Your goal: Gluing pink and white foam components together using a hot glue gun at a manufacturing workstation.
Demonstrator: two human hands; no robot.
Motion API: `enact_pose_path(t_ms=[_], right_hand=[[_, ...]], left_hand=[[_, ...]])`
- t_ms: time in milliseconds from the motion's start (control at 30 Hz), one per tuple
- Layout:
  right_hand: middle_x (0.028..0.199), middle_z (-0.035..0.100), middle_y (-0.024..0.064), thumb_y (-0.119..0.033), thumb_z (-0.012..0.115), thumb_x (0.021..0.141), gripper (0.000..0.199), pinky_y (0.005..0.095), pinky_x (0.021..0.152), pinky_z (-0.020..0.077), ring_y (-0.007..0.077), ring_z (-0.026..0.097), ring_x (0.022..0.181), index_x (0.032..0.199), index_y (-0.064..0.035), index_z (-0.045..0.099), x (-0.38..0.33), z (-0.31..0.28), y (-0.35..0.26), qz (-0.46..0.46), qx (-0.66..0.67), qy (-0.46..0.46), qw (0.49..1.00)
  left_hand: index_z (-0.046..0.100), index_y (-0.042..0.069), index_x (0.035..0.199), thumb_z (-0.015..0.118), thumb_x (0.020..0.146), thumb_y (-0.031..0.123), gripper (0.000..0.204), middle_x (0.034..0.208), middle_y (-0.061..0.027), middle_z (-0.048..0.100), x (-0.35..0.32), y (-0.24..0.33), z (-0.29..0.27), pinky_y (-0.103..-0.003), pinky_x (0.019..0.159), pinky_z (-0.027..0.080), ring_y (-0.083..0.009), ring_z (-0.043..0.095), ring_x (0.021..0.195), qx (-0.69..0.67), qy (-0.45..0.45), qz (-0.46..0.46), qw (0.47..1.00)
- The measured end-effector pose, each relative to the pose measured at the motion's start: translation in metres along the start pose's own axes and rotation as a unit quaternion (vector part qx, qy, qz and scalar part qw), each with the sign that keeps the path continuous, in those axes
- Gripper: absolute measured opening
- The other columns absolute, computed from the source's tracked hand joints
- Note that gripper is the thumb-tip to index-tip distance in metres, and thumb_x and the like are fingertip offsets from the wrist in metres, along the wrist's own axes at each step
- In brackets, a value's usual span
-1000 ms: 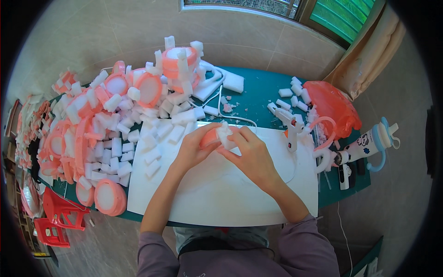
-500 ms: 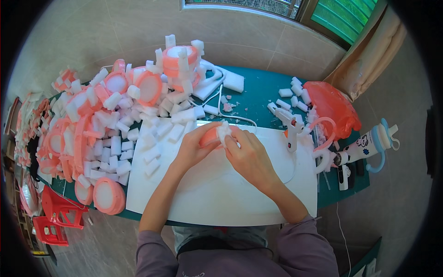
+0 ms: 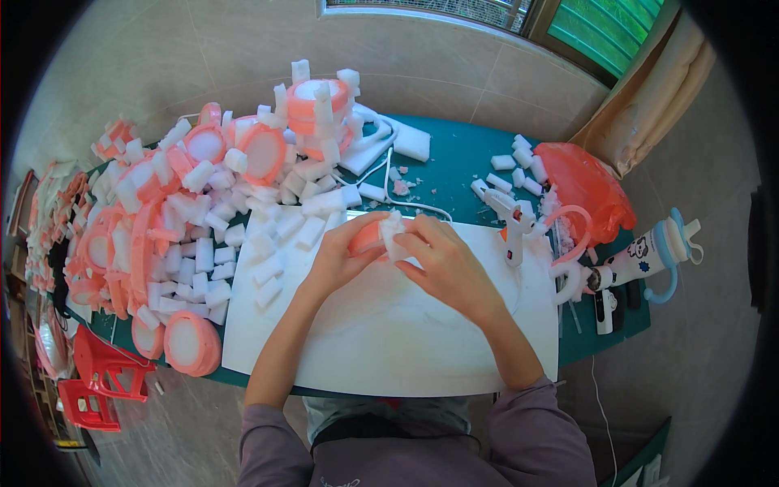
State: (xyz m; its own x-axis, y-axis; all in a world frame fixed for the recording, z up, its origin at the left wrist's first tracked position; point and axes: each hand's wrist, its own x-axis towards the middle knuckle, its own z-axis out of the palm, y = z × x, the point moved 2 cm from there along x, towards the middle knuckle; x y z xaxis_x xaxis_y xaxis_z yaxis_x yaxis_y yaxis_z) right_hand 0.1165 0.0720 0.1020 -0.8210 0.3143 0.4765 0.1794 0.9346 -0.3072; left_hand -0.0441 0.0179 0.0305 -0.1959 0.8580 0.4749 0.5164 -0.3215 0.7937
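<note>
My left hand [image 3: 334,253] is closed around a salmon-pink foam piece [image 3: 367,238], with fingers over its top and the thumb below. Against the pink piece's right side sits a white foam block [image 3: 393,234]; whether it is stuck there cannot be seen. The curled fingers of my right hand [image 3: 442,264] rest on that block, its thumb lower near the block's bottom edge. Both hands are above a white board [image 3: 381,341]. To their right, a white glue gun [image 3: 514,231] stands on the board.
Pink foam rings with white centres [image 3: 193,345] and loose white foam blocks [image 3: 203,256] are heaped on the left. A red plastic bag [image 3: 584,195] lies at the right, near a white-and-blue tumbler [image 3: 653,247]. Red stools [image 3: 105,365] stand at the lower left.
My right hand's thumb and fingers have spread apart, with the thumb lower, and more of the white block shows. My left hand has barely moved.
</note>
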Motion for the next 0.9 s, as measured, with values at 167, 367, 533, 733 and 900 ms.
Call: enact_pose_path(t_ms=[167, 367, 533, 733, 900], right_hand=[[0.101, 0.050, 0.0108, 0.001, 0.063, 0.067, 0.024, 0.0349, 0.083, 0.0390, 0.0272, 0.049, 0.100, 0.090, -0.0048, 0.058, 0.001, -0.010, 0.016, -0.044, 0.037, -0.011, 0.998], [0.117, 0.050, 0.0083, -0.002, 0.063, 0.070, 0.026, 0.0353, 0.089, 0.0359, 0.0249, 0.046, 0.110, 0.093, -0.0105, 0.059, 0.002, -0.011, 0.019, -0.066, 0.018, -0.033, 0.997], [0.118, 0.053, 0.0053, -0.003, 0.063, 0.070, 0.026, 0.0341, 0.090, 0.0349, 0.0233, 0.046, 0.110, 0.094, -0.0123, 0.060, 0.002, -0.012, 0.021, -0.057, 0.033, -0.075, 0.995], [0.115, 0.055, 0.0052, -0.003, 0.062, 0.071, 0.021, 0.0338, 0.089, 0.0357, 0.0238, 0.049, 0.105, 0.090, -0.0112, 0.061, 0.003, -0.013, 0.019, -0.036, 0.020, -0.083, 0.996], [0.112, 0.057, 0.0056, -0.002, 0.060, 0.073, 0.017, 0.0340, 0.087, 0.0377, 0.0242, 0.051, 0.102, 0.089, -0.0085, 0.061, 0.004, -0.012, 0.016, -0.043, -0.003, -0.081, 0.996]], left_hand=[[0.054, 0.011, 0.113, 0.068, 0.071, 0.009, 0.045, 0.103, -0.0120, 0.060, 0.001, 0.006, -0.001, -0.031, 0.078, 0.046, -0.0259, 0.059, 0.089, 0.000, -0.014, -0.013, 1.000], [0.054, 0.014, 0.115, 0.068, 0.071, 0.012, 0.046, 0.102, -0.0115, 0.060, -0.002, 0.005, 0.001, -0.032, 0.077, 0.046, -0.0262, 0.059, 0.089, 0.032, -0.007, 0.002, 0.999], [0.054, 0.016, 0.115, 0.068, 0.071, 0.013, 0.047, 0.100, -0.0105, 0.060, -0.003, 0.007, -0.001, -0.032, 0.073, 0.047, -0.0271, 0.059, 0.085, 0.030, -0.002, 0.039, 0.999], [0.049, 0.023, 0.120, 0.067, 0.072, 0.018, 0.051, 0.090, -0.0094, 0.060, -0.005, 0.006, -0.002, -0.034, 0.066, 0.047, -0.0281, 0.058, 0.078, 0.093, -0.022, 0.046, 0.994], [0.045, 0.026, 0.122, 0.067, 0.072, 0.020, 0.055, 0.083, -0.0078, 0.058, -0.007, 0.004, 0.001, -0.035, 0.063, 0.047, -0.0275, 0.058, 0.075, 0.055, 0.040, 0.073, 0.995]])
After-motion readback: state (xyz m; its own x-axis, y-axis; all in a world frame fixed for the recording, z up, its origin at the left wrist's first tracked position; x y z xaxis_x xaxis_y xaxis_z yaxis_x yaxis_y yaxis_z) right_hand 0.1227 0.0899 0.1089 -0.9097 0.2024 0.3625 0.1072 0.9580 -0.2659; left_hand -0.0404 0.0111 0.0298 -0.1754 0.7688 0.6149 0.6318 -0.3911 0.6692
